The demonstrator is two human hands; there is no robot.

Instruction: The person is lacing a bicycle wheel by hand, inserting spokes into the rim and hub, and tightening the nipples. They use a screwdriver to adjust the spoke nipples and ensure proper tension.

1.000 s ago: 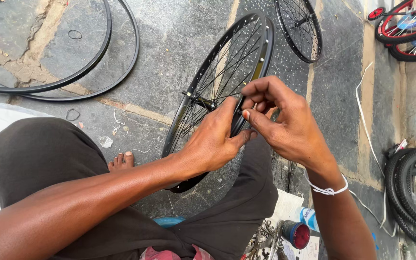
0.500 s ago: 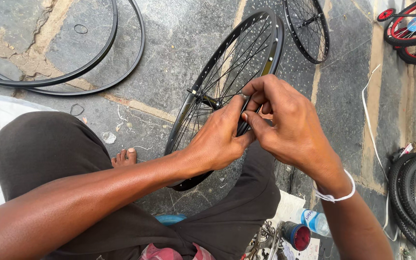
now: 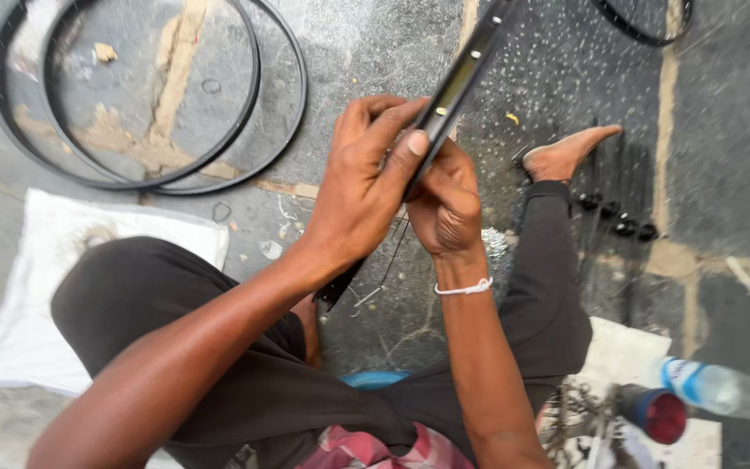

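The person sits on the floor with both hands raised around a black wheel rim (image 3: 462, 74), which runs edge-on from the upper middle of the view down between the hands and out below the left wrist. The left hand (image 3: 362, 187) wraps the rim from the left side, its fingers (image 3: 410, 148) curled over the edge and the thumb pressed against the rim's flat face. The right hand (image 3: 449, 204) sits just beside it on the right, touching it, with its fingers folded tight against the rim; what exactly they pinch cannot be told, as the left hand covers them. A white band (image 3: 463, 287) circles the right wrist. Thin spokes (image 3: 392, 252) hang down from the rim between the forearms.

On the grey floor at the far left lie two bare black hoops (image 3: 219, 165), overlapping each other. A white cloth (image 3: 28, 287) is spread under the person's left knee. The person's bare foot (image 3: 566, 155) rests to the right of the hands, with small black parts (image 3: 618, 217) in a row near it. At the near right, a clear plastic bottle (image 3: 722, 388) lies on its side beside a red-capped can (image 3: 657, 415).
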